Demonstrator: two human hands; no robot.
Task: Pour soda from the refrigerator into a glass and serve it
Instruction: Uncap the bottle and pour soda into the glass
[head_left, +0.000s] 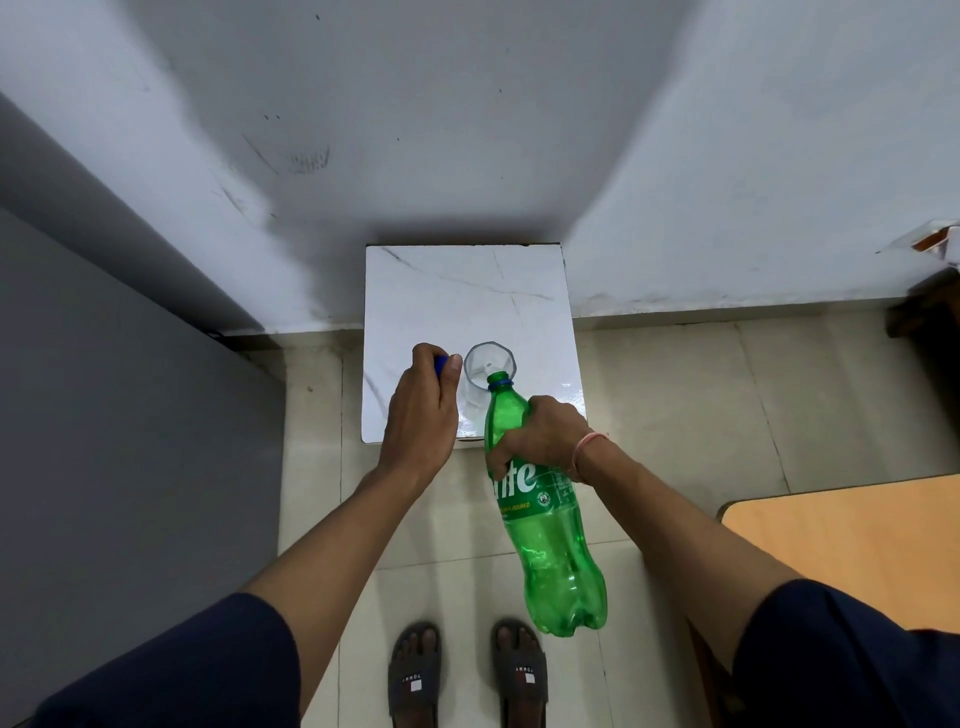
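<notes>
A green soda bottle (545, 525) is tilted forward, its uncapped mouth at the near rim of a clear glass (487, 364). My right hand (540, 436) grips the bottle around its upper body, above the label. The glass stands upright on a small white marble-topped table (467, 291); whether liquid is flowing I cannot tell. My left hand (423, 405) hovers over the table just left of the glass, fingers closed around the blue bottle cap (441, 364).
The grey refrigerator side (104, 415) rises at the left. White walls form a corner behind the table. A wooden tabletop (852, 540) juts in at the right. My sandalled feet (467, 670) stand on the tiled floor below.
</notes>
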